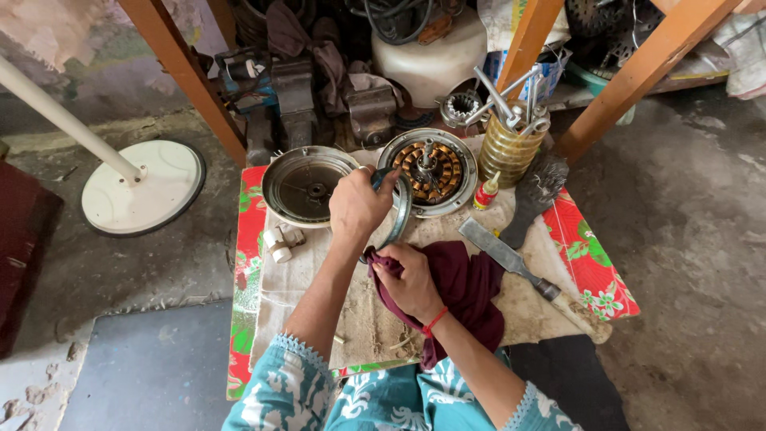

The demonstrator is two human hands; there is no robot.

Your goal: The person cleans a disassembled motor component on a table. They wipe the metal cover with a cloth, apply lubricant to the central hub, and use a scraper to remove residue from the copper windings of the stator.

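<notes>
Far left on the concrete floor there's a round white stand base (pixel 142 187) with a white pole (pixel 64 120) slanting up out of it. Then comes the little work table (pixel 594 267), covered in a red floral cloth with a dirty beige cloth over the middle.

On the table's left sits a shallow round metal motor cover (pixel 302 183), open side up, and just below it a small white capacitor-looking part (pixel 278 243).

The left hand (pixel 357 209) reaches forward from a teal patterned sleeve, wrist a bit bent, fingers curled shut around the top of a grey metal ring (pixel 400 211) that's standing on edge, tilted, between the cover and the stator. The right hand (pixel 412 281), with a red thread on the wrist, sits just below it, palm down, fingers bunched and pressed into a maroon rag (pixel 471 291) at the bottom of the ring. The rest of the rag trails off across the beige cloth to the right.

Behind the hands is the stator (pixel 428 169) with copper windings in its round housing. Right of that: a small red-capped glue bottle (pixel 486 191), a yellowish jar (pixel 511 144) stuffed with spanners, a dark worn brush (pixel 533 195), and a flat chisel (pixel 511 259) lying diagonal near the table's right edge.
</notes>
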